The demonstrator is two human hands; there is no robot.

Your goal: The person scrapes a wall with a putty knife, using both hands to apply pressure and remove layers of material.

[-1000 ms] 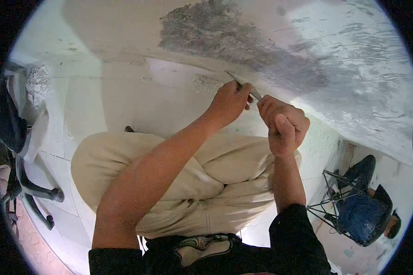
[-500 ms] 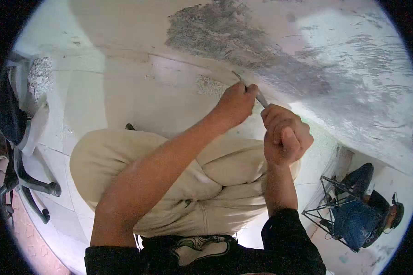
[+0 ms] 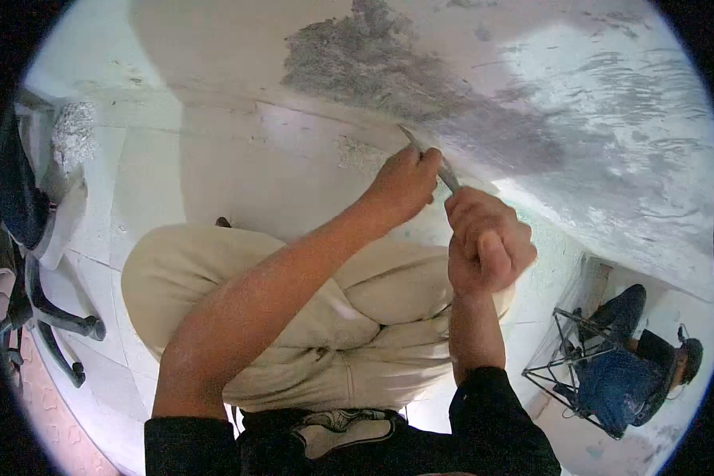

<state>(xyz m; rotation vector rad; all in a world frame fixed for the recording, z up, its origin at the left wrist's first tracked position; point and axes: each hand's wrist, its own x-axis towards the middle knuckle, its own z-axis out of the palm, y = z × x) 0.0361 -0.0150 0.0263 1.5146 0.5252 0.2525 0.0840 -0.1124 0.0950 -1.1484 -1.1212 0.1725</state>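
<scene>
Evidently, a pale wall with rough grey patches [image 3: 357, 71] is bordering a white tiled floor [image 3: 147, 174]. The bare right hand [image 3: 492, 238] is gripping, fist-tight, one end of a thin, curved grey metal blade [image 3: 450, 176]; the bare left hand [image 3: 404, 182] is pinching its middle, its tip lying near the wall's bottom edge.

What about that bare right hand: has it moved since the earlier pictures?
Yes. Against the rough dark-grey patch on the pale wall, the bare right hand has come slightly back, toward the beige cloth trousers.
</scene>
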